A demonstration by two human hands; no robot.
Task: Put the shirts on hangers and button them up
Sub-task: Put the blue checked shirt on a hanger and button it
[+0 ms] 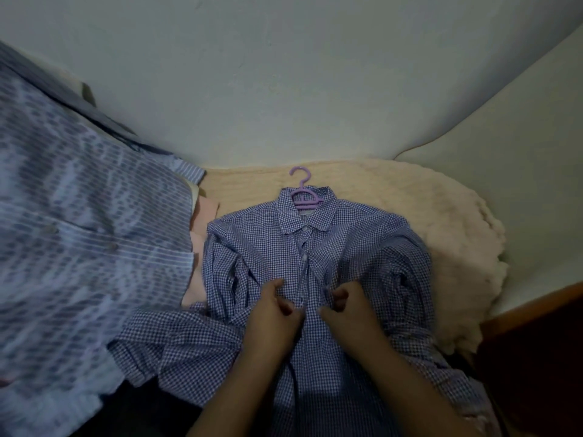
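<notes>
The left hand [273,313] and right hand [342,309] sit nearest, side by side over the front placket of the blue gingham shirt [262,244]. Both have fingers curled, each pinching a fold of the shirt's fabric on its own side of the button line. The shirt lies face up on a cream fleece blanket [448,234], collar at the far end, with a purple plastic hanger [303,193] inside the neck, its hook pointing away. To the left hangs a blurred blue patterned shirt [79,234].
</notes>
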